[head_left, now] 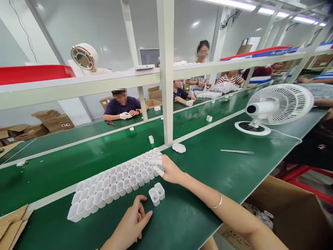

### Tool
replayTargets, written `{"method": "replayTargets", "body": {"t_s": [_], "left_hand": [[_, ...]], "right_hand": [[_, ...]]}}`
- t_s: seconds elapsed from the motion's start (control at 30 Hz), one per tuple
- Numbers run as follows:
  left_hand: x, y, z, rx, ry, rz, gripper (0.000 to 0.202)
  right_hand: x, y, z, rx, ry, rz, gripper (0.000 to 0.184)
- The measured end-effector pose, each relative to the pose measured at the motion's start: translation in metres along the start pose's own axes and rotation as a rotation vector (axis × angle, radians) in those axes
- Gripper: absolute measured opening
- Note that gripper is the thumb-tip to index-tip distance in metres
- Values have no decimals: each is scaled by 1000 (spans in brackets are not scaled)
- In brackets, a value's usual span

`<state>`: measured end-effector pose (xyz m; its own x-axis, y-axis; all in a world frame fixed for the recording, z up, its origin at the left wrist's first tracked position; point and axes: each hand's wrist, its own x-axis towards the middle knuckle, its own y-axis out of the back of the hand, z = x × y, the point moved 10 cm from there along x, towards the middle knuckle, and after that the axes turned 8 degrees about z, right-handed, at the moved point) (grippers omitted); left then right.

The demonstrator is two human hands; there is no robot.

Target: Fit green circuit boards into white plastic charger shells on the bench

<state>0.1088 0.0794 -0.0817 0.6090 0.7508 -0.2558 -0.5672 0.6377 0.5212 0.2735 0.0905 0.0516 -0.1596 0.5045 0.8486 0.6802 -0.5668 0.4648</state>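
A long block of several small white plastic cups (117, 180) lies in rows on the green table (203, 166). My right hand (168, 169), with white covers on its fingertips, presses against the right end of the block, fingers curled onto the end cups. Two loose white cups (156, 194) stand just in front of the block. My left hand (132, 222) rests on the table beside those two cups, fingers loosely curled with nothing in them.
A white desk fan (275, 106) stands at the right, tweezers (236, 151) and a small white dish (179, 148) near it. A white post (166, 80) rises behind the block. An open cardboard box (283, 211) sits below the table edge. Several people work across the belt.
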Motion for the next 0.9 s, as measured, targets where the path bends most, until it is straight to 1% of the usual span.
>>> {"method": "replayTargets", "body": {"t_s": [0.07,0.2,0.27,0.33,0.4,0.47,0.57,0.63,0.77,0.9], "left_hand": [[4,3,4,75,6,54,56],[4,10,12,110,-94,198,41],[2,10,13,130,-145,224,37],[1,9,11,126,-150,219,36],[1,8,8,75,-118,196,40],[2,8,4,6,-71,172,49],[3,6,0,-86,-14,137,64],[2,5,-1,-112,-2,119,69],[3,3,-4,-102,-23,105,75],[8,-2,-17,-119,-28,84,81]], "right_hand": [[-2,-7,-1,-50,-8,-87,29],[-11,-23,-1,-270,-50,-388,20],[-14,-25,-1,-364,-66,-513,22],[-14,-23,-1,-414,-84,-598,28],[-13,-20,-2,-443,-110,-662,34],[-16,-20,-3,-466,-130,-729,39],[-24,-24,-11,-458,-147,-834,40],[-30,-28,-19,-419,-149,-884,45],[-35,-35,-35,-316,-131,-915,60],[-41,-43,-40,-257,-114,-943,57]]}}
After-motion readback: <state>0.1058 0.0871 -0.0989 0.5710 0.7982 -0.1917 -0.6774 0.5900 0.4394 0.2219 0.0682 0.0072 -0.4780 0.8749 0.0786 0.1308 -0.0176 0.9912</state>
